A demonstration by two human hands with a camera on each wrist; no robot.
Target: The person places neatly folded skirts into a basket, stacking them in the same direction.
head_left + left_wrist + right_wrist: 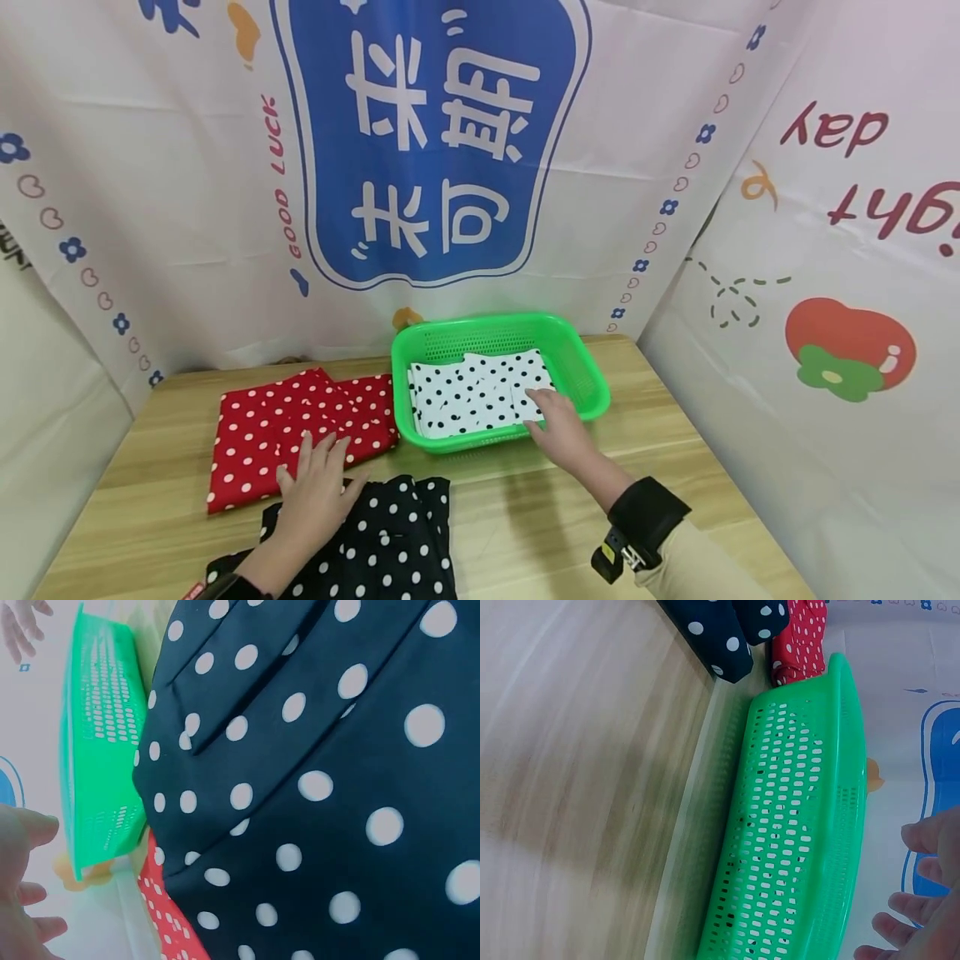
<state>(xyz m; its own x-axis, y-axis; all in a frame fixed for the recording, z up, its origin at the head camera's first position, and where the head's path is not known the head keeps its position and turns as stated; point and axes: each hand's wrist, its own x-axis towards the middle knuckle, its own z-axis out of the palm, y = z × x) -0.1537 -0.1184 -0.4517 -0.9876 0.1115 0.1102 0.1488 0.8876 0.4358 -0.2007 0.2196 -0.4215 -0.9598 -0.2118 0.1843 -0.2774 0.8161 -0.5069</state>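
Note:
In the head view a white cloth with black dots (468,396) lies folded inside a green plastic basket (592,383). My right hand (558,429) is over the basket's near right edge, fingers spread, holding nothing. My left hand (318,492) hovers with spread fingers above a black cloth with white dots (397,542) and near a folded red cloth with white dots (255,442). The black cloth fills much of the left wrist view, with the left hand (26,885) at its edge. In the right wrist view, the right hand (926,900) appears beside the basket.
Beneath everything is a wooden table (675,500). A printed white curtain (202,208) with a blue panel hangs behind it, and another printed sheet (825,467) stands along the right side. The basket sits at the table's back edge, right beside the red cloth.

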